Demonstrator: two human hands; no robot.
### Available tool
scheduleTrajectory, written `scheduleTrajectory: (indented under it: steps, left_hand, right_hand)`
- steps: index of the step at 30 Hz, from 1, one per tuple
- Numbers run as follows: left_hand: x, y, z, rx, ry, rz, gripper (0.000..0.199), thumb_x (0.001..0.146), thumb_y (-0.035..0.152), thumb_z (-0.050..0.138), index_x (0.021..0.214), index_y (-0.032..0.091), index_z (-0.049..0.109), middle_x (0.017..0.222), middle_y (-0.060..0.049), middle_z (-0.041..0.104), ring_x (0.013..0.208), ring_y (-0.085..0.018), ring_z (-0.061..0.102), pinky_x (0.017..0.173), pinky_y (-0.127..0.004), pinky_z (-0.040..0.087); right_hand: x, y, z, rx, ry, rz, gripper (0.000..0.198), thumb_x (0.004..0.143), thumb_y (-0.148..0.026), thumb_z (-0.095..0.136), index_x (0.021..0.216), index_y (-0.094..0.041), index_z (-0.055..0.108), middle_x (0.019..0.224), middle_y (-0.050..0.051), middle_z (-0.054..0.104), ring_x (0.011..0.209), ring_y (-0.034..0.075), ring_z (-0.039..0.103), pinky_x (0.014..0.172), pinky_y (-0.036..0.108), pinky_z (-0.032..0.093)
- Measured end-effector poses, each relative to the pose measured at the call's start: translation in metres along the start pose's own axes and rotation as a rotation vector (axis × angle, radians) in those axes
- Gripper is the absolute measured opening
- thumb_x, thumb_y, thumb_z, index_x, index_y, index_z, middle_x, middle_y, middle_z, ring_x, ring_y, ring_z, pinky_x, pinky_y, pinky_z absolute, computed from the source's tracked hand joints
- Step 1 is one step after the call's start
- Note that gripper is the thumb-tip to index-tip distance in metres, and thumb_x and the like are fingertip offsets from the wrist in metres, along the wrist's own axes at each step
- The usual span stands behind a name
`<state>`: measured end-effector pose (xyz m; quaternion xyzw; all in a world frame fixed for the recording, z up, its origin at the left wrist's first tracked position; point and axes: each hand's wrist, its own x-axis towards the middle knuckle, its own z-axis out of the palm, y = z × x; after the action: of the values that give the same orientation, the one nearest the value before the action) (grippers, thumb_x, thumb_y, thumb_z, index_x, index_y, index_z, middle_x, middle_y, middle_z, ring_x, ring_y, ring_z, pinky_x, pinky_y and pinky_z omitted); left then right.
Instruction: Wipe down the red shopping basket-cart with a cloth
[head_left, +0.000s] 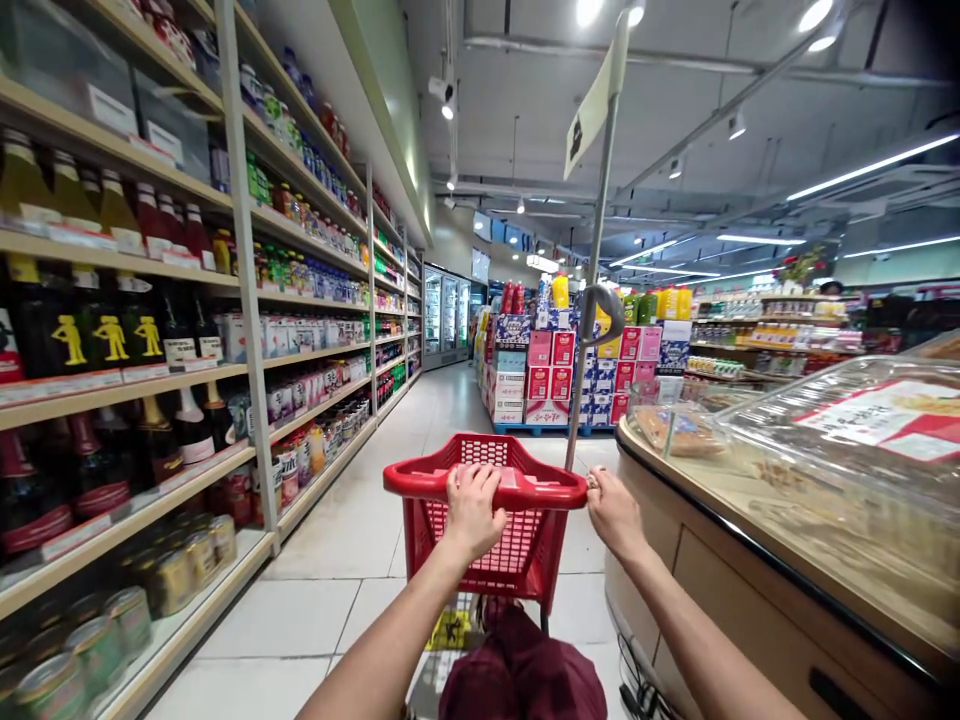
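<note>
A red plastic shopping cart (487, 575) stands just in front of my legs, its basket looking bare through the lattice. My left hand (475, 512) is wrapped over the middle of the cart's red handle (420, 481), fingers on top and thumb on the near side. At the handle's right end, my right hand (613, 512) is closed on the corner, its fingertips partly hidden. Just beyond that hand rises a thin metal pole (589, 290) with a sign (596, 105) at its top; its foot is hidden by the cart.
Shelves of bottles and cans (311, 345) line the left side. A curved display counter (697, 560) with packaged food (885, 420) stands close on the right. Stacked cartons (547, 365) are ahead. The tiled aisle (442, 405) runs between shelves and cartons toward glass-door coolers (444, 310).
</note>
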<state>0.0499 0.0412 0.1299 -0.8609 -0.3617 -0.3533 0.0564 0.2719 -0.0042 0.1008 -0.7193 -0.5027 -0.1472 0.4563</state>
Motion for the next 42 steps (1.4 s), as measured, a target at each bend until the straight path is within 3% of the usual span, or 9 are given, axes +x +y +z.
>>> scheduleTrajectory:
  steps: [3, 6, 12, 17, 22, 27, 32, 38, 42]
  left_hand:
    - [0.0, -0.003, -0.001, 0.008, 0.0, -0.009, 0.048, 0.066, 0.022, 0.052, 0.115, 0.021, 0.051, 0.125, -0.005, 0.051, 0.118, -0.024, 0.038, 0.104, -0.051, 0.012]
    - [0.0, -0.001, -0.002, 0.012, -0.017, -0.01, 0.05, 0.066, 0.022, 0.052, 0.116, 0.021, 0.05, 0.127, -0.005, 0.05, 0.119, -0.024, 0.037, 0.105, -0.051, 0.012]
    - [-0.003, -0.001, -0.007, 0.048, -0.089, 0.013, 0.053, 0.068, 0.023, 0.05, 0.121, 0.02, 0.046, 0.131, -0.006, 0.045, 0.123, -0.025, 0.032, 0.105, -0.053, 0.01]
    - [-0.013, -0.009, -0.01, 0.088, -0.048, -0.076, 0.057, 0.067, 0.019, 0.049, 0.123, 0.02, 0.043, 0.136, -0.007, 0.039, 0.127, -0.026, 0.026, 0.105, -0.056, 0.009]
    - [-0.015, -0.013, -0.008, 0.083, -0.059, -0.056, 0.058, 0.067, 0.019, 0.049, 0.124, 0.019, 0.042, 0.136, -0.007, 0.039, 0.128, -0.026, 0.025, 0.105, -0.056, 0.01]
    - [-0.017, -0.015, -0.007, 0.099, -0.02, -0.062, 0.058, 0.066, 0.018, 0.049, 0.124, 0.018, 0.042, 0.135, -0.008, 0.039, 0.128, -0.027, 0.025, 0.106, -0.056, 0.008]
    - [-0.017, -0.017, -0.009, 0.103, -0.06, -0.042, 0.062, 0.066, 0.019, 0.049, 0.127, 0.015, 0.038, 0.136, -0.01, 0.038, 0.128, -0.026, 0.025, 0.106, -0.054, 0.009]
    - [-0.019, -0.029, -0.011, 0.126, -0.041, -0.147, 0.063, 0.066, 0.018, 0.048, 0.127, 0.01, 0.037, 0.136, -0.014, 0.037, 0.129, -0.025, 0.025, 0.108, -0.046, 0.013]
    - [-0.019, -0.029, -0.007, 0.132, -0.07, -0.12, 0.064, 0.066, 0.018, 0.048, 0.128, 0.011, 0.035, 0.137, -0.014, 0.035, 0.129, -0.026, 0.024, 0.107, -0.048, 0.013]
  right_hand:
    - [-0.007, 0.006, 0.004, 0.093, 0.144, 0.015, 0.043, 0.076, -0.021, 0.031, 0.109, -0.011, 0.056, 0.117, 0.014, 0.055, 0.111, 0.023, 0.048, 0.092, 0.04, 0.04]
    - [-0.012, -0.017, 0.006, 0.216, 0.235, -0.071, 0.044, 0.076, -0.023, 0.032, 0.113, -0.011, 0.053, 0.116, 0.013, 0.056, 0.108, 0.021, 0.05, 0.093, 0.038, 0.04]
    - [-0.006, -0.051, -0.007, 0.158, -0.153, -0.428, 0.04, 0.072, -0.015, 0.04, 0.106, -0.019, 0.06, 0.115, 0.007, 0.058, 0.107, 0.019, 0.051, 0.093, 0.034, 0.041]
    - [-0.013, -0.042, 0.001, 0.011, 0.056, -0.206, 0.038, 0.075, -0.015, 0.037, 0.107, -0.015, 0.059, 0.115, 0.012, 0.057, 0.109, 0.024, 0.049, 0.093, 0.043, 0.04]
    - [-0.018, -0.051, 0.012, 0.057, -0.012, -0.497, 0.04, 0.075, -0.014, 0.04, 0.111, -0.017, 0.057, 0.121, 0.009, 0.053, 0.114, 0.021, 0.045, 0.097, 0.039, 0.037]
    - [-0.006, -0.048, 0.006, -0.01, 0.03, -0.184, 0.036, 0.077, -0.016, 0.036, 0.104, -0.015, 0.06, 0.111, 0.013, 0.058, 0.106, 0.024, 0.051, 0.09, 0.042, 0.042]
    - [-0.018, -0.075, 0.02, 0.104, -0.05, -0.511, 0.04, 0.077, -0.015, 0.038, 0.113, -0.015, 0.056, 0.122, 0.01, 0.053, 0.117, 0.021, 0.043, 0.1, 0.039, 0.035]
    - [-0.013, -0.058, 0.017, 0.059, 0.055, -0.237, 0.04, 0.077, -0.016, 0.036, 0.111, -0.014, 0.056, 0.114, 0.012, 0.056, 0.111, 0.022, 0.048, 0.096, 0.042, 0.039]
    - [-0.023, -0.089, 0.028, 0.108, -0.052, -0.518, 0.04, 0.077, -0.013, 0.037, 0.113, -0.014, 0.056, 0.122, 0.01, 0.052, 0.12, 0.021, 0.04, 0.102, 0.039, 0.033]
